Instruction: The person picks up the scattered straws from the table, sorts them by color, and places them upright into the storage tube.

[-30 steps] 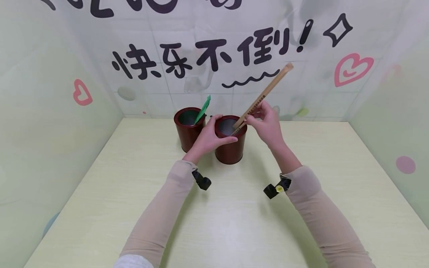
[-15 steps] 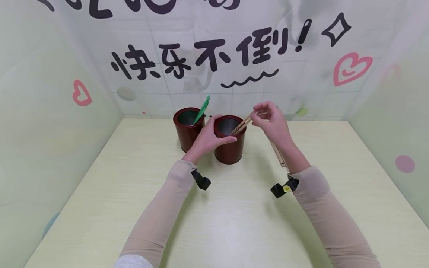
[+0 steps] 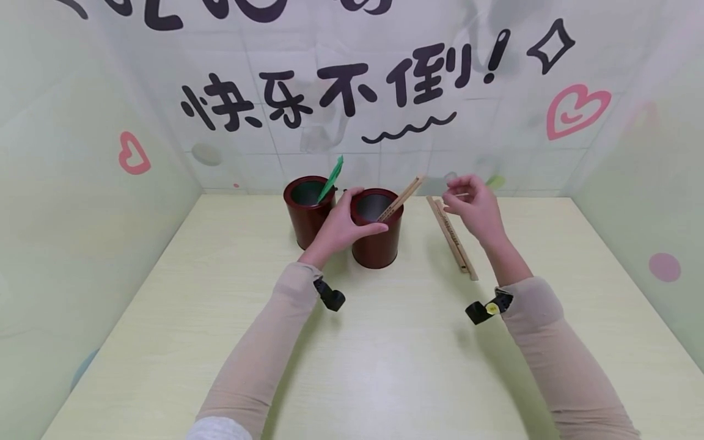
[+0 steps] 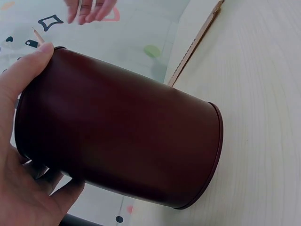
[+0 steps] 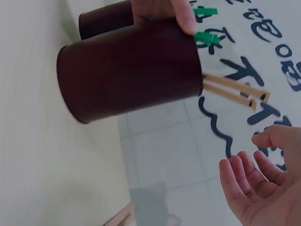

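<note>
My left hand (image 3: 348, 225) grips the dark red can (image 3: 376, 247) near its rim, thumb in front and fingers behind. The can stands upright on the table. Two long light-brown sticks (image 3: 404, 197) with dark print lean out of its mouth toward the right. My right hand (image 3: 473, 205) hovers to the right of the can, above the table, its fingers loosely curved. Nothing is between the fingers and thumb of this hand (image 5: 263, 174) in the right wrist view. Similar printed sticks (image 3: 452, 238) lie side by side on the table below it.
A second dark red can (image 3: 308, 223) stands just left of the first, with a green strip (image 3: 331, 179) leaning out. The pale wooden table (image 3: 352, 366) meets a printed cloth backdrop (image 3: 242, 171) behind the cans, and side walls flank it.
My right hand has let go of a stick, which now sits lower in the can beside another. It has moved right, uncovering the sticks on the table. The left hand keeps its grip.
</note>
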The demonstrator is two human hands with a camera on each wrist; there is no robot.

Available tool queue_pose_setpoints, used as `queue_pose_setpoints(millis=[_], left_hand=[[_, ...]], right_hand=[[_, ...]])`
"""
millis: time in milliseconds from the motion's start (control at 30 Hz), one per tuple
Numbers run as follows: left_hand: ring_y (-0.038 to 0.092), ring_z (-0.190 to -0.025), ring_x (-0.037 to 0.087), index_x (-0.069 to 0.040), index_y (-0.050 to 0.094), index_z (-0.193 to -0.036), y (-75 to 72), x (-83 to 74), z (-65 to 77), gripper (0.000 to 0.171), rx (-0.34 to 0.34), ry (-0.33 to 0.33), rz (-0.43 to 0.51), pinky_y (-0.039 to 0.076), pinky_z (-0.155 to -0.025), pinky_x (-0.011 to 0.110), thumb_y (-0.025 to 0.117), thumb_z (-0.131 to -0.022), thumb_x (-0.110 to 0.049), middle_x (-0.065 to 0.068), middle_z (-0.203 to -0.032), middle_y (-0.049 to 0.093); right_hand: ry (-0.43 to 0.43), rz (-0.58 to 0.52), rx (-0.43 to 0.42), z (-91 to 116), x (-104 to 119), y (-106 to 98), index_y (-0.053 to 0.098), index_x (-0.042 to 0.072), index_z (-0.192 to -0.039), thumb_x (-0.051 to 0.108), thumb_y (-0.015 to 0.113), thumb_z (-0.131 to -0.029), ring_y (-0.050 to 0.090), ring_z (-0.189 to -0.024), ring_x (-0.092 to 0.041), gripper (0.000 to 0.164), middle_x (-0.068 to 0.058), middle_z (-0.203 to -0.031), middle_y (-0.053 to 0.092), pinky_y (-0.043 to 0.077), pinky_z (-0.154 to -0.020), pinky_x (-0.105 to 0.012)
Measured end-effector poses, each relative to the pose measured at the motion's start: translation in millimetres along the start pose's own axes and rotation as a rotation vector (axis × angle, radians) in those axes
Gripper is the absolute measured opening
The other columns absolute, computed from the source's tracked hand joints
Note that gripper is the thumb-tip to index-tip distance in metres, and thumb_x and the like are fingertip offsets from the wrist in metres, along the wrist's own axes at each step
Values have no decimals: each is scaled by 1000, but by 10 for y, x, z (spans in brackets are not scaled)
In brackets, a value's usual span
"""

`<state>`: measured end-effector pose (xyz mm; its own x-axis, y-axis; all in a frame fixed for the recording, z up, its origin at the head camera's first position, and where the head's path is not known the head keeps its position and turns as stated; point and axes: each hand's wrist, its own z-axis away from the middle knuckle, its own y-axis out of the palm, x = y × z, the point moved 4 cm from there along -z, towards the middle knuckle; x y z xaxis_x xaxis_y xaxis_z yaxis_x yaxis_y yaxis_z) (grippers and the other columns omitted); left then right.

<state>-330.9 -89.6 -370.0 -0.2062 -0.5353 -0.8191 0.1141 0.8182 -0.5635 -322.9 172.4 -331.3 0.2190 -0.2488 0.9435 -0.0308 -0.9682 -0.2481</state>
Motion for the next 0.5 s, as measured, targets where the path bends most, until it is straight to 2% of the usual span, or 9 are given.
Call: queue_pose_setpoints(millis=[233, 400, 500], left_hand=[[50, -133, 26, -15, 28, -154, -11, -12, 7, 98, 5, 5, 4, 48, -107, 46, 82, -79, -47, 9, -152, 44], [49, -133, 26, -15, 28, -154, -3, -1, -1, 98, 6, 1, 0, 48, -107, 45, 82, -78, -48, 9, -152, 44], [49, -133, 26, -15, 28, -154, 1, 7, -6, 98, 5, 3, -1, 48, -107, 45, 82, -79, -47, 9, -152, 44]], right_hand=[[93, 79, 16, -25, -336, -118, 49, -11, -124, 10, 58, -95, 61, -79, 3, 36, -2, -97, 56, 57, -73, -13], [188, 151, 61, -23, -554, -180, 46, -14, -130, 12, 57, -97, 59, -75, 8, 43, -12, -107, 56, 56, -72, -11], [251, 182, 82, -19, -672, -214, 44, -14, -134, 13, 57, -98, 57, -76, 7, 46, -15, -113, 55, 55, -73, -11]])
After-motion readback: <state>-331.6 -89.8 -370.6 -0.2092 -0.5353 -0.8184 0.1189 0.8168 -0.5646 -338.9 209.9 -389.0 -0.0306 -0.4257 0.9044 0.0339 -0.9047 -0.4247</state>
